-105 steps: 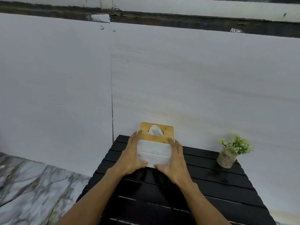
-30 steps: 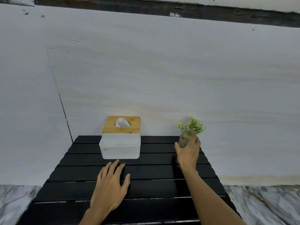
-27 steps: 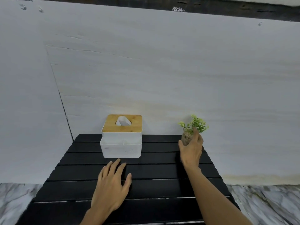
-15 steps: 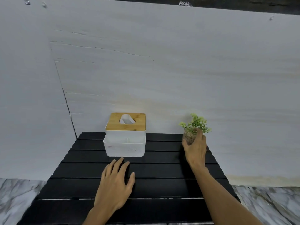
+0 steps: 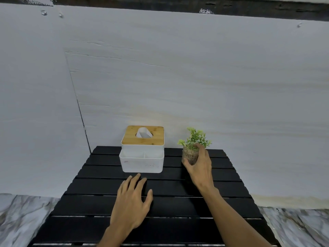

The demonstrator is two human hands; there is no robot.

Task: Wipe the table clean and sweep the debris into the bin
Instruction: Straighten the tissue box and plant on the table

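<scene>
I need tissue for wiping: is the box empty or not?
Not empty: a white tissue stands out of the hole in the box lid. How full, cannot tell.

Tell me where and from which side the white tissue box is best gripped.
Grip the white tissue box by its flat left and right walls, one hand each, coming from the near edge of the table. It stands upright close to the wall, so its back is hard to reach, and the wooden lid may lift off.
</scene>
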